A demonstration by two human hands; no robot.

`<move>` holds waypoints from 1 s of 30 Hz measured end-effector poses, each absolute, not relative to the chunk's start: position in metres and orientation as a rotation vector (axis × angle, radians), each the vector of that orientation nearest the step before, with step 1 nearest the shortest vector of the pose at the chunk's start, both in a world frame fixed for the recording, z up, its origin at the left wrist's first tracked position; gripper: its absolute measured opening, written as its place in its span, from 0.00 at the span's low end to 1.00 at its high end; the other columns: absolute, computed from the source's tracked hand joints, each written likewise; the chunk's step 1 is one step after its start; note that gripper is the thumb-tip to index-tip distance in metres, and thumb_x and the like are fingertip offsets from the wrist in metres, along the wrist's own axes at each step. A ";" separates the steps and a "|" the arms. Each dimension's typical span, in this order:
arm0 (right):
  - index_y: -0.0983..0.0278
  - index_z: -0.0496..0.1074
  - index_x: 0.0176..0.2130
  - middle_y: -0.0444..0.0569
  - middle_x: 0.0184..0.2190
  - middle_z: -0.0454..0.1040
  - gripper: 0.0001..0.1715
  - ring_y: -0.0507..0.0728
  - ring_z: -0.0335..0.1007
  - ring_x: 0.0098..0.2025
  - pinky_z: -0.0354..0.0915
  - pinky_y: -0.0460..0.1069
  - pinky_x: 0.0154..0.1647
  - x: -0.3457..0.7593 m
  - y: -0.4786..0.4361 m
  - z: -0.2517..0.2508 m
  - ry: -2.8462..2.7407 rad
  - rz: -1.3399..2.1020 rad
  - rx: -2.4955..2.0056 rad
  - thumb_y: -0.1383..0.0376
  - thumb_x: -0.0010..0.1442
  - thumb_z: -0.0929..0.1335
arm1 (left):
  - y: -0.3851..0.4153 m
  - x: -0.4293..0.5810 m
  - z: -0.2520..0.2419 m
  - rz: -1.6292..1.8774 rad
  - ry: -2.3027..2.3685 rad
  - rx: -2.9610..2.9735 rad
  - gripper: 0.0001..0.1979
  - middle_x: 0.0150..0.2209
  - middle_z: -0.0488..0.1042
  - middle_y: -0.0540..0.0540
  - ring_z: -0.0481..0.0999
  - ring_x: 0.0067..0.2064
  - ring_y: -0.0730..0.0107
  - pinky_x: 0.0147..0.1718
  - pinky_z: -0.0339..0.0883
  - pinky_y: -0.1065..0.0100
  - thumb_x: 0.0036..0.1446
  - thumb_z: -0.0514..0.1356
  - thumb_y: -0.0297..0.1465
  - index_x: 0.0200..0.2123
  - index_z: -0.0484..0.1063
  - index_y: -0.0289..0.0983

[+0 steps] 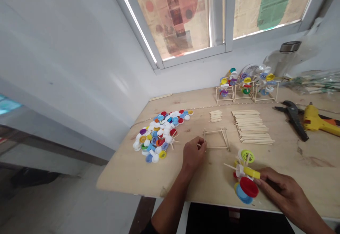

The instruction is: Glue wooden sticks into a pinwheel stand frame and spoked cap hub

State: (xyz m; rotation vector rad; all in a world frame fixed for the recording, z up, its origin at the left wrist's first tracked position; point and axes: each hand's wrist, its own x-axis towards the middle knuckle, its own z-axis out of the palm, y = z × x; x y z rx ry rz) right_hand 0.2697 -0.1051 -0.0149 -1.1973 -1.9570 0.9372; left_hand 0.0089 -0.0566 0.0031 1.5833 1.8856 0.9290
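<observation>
My right hand pinches a wheel made of plastic bottle caps by a yellow cap. Red, blue, lime and yellow caps ring its white middle, and a thin stick juts out to the left. To its upper left, a small frame of wooden sticks stands on the table. My left hand is closed at the frame's near left corner, thumb and fingertips pinched on its stick. The fingers partly hide that corner.
Loose bottle caps lie heaped at left, beside a small star of sticks. Long sticks and short sticks lie beyond the frame. Finished-looking cap wheels stand at the back. Pliers and a yellow glue gun lie right.
</observation>
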 end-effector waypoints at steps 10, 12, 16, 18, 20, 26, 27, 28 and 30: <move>0.61 0.73 0.28 0.44 0.25 0.75 0.15 0.51 0.71 0.26 0.67 0.40 0.27 0.266 -0.104 -0.012 -1.941 0.936 -1.197 0.54 0.57 0.66 | -0.060 -0.004 -0.001 0.948 1.955 1.562 0.08 0.26 0.75 0.49 0.74 0.26 0.72 0.27 0.62 0.72 0.52 0.56 0.33 0.29 0.73 0.37; 0.61 0.73 0.28 0.44 0.25 0.75 0.15 0.50 0.72 0.27 0.66 0.40 0.28 0.267 -0.105 -0.013 -1.946 0.919 -1.212 0.54 0.57 0.66 | -0.059 -0.002 -0.001 0.932 1.970 1.576 0.07 0.26 0.75 0.49 0.74 0.27 0.72 0.27 0.61 0.73 0.52 0.56 0.32 0.29 0.73 0.37; 0.60 0.74 0.29 0.43 0.24 0.74 0.14 0.51 0.72 0.27 0.66 0.40 0.28 0.268 -0.106 -0.013 -1.953 0.874 -1.226 0.55 0.57 0.65 | -0.059 -0.001 0.000 0.907 1.984 1.614 0.07 0.25 0.75 0.50 0.73 0.26 0.72 0.27 0.61 0.73 0.52 0.55 0.31 0.28 0.72 0.37; 0.60 0.73 0.29 0.43 0.23 0.74 0.14 0.50 0.71 0.26 0.66 0.40 0.27 0.268 -0.106 -0.012 -1.949 0.865 -1.212 0.55 0.57 0.65 | -0.059 -0.003 0.004 0.933 1.981 1.622 0.07 0.25 0.75 0.50 0.73 0.26 0.72 0.26 0.61 0.73 0.52 0.55 0.31 0.27 0.72 0.37; 0.60 0.73 0.29 0.43 0.23 0.73 0.14 0.50 0.70 0.25 0.66 0.40 0.26 0.267 -0.105 -0.011 -1.945 0.863 -1.204 0.55 0.57 0.66 | -0.061 -0.007 0.010 0.967 1.961 1.641 0.08 0.25 0.74 0.50 0.72 0.26 0.72 0.26 0.61 0.73 0.52 0.55 0.32 0.26 0.71 0.37; 0.61 0.74 0.29 0.45 0.26 0.75 0.14 0.51 0.72 0.27 0.67 0.40 0.28 0.268 -0.105 -0.012 -1.936 0.876 -1.206 0.54 0.56 0.66 | -0.065 -0.032 0.045 0.936 1.958 1.799 0.09 0.22 0.72 0.50 0.71 0.25 0.72 0.25 0.61 0.73 0.53 0.55 0.33 0.25 0.70 0.36; 0.61 0.74 0.30 0.45 0.27 0.75 0.14 0.52 0.72 0.29 0.67 0.41 0.29 0.268 -0.106 -0.013 -1.929 0.883 -1.203 0.54 0.57 0.66 | -0.065 -0.037 0.054 0.922 1.967 1.820 0.09 0.22 0.72 0.50 0.70 0.25 0.72 0.26 0.61 0.73 0.53 0.55 0.33 0.25 0.71 0.36; 0.61 0.74 0.31 0.46 0.28 0.76 0.14 0.52 0.73 0.30 0.68 0.41 0.30 0.268 -0.106 -0.015 -1.922 0.889 -1.200 0.54 0.57 0.66 | -0.064 -0.042 0.065 0.902 1.980 1.845 0.09 0.21 0.72 0.50 0.70 0.25 0.72 0.26 0.60 0.73 0.53 0.55 0.33 0.25 0.71 0.36; 0.61 0.75 0.32 0.46 0.28 0.76 0.15 0.52 0.73 0.30 0.68 0.41 0.30 0.268 -0.106 -0.017 -1.909 0.894 -1.198 0.54 0.57 0.66 | -0.059 -0.055 0.089 0.783 2.032 1.945 0.10 0.22 0.73 0.51 0.70 0.25 0.71 0.26 0.59 0.72 0.53 0.55 0.34 0.26 0.72 0.37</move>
